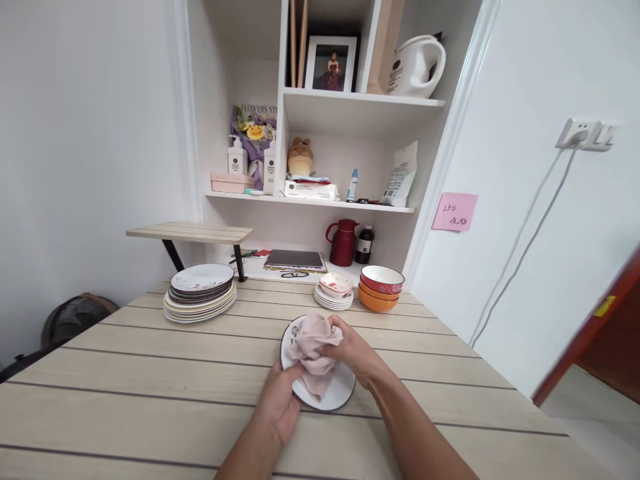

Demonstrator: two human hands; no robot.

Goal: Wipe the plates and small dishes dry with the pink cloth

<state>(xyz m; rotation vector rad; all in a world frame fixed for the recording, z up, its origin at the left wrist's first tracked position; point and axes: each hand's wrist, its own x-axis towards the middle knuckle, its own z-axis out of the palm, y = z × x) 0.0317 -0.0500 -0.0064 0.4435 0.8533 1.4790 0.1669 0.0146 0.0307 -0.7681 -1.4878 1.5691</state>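
Note:
A white plate [343,389] with a dark rim and a printed pattern is tilted in front of me over the table. My left hand [281,399] grips its lower left edge, thumb on the upper face and fingers underneath. A crumpled pale pink cloth [316,347] lies against the plate's face. My right hand [349,348] is closed on the cloth's right side, with its fingertips partly hidden in the folds.
Stacked plates [200,293] stand at the back left beside a small raised shelf [193,231]. Small dishes [334,293] and stacked bowls [381,290] stand at the back right. Behind them, the cabinet holds a red jug [343,243], a dark bottle [365,245] and a laptop [295,259].

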